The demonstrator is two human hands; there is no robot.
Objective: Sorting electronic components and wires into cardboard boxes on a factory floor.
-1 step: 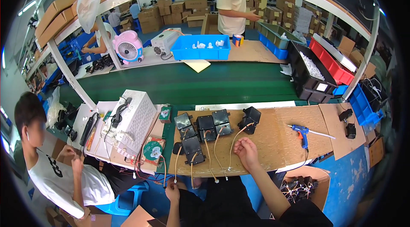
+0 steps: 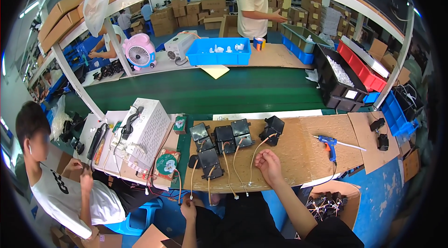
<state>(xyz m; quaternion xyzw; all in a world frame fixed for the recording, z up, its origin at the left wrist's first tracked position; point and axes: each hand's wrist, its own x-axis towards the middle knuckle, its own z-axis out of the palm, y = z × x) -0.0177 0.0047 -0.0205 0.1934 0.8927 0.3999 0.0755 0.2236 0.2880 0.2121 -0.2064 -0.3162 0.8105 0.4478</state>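
Observation:
Several black boxy housings (image 2: 224, 139), each trailing a beige cable, stand on the cardboard-covered bench (image 2: 298, 164). My left hand (image 2: 188, 208) is low at the bench's front edge, its fingertips pinched at the white plug end of the leftmost cable (image 2: 193, 178). On the cardboard, my right hand (image 2: 269, 166) rests with fingers curled in and nothing visible in them. Just left of its fingers runs the cable (image 2: 253, 166) of the rightmost black housing (image 2: 272, 130), which sits tilted beyond that hand.
To the right lies a blue glue gun (image 2: 329, 145). A white box-shaped device (image 2: 148, 124) and a green round part (image 2: 166, 164) stand at left, near a seated co-worker (image 2: 70, 192). Past the bench runs a green conveyor belt (image 2: 210, 92). An open carton (image 2: 350, 192) of black parts is below right.

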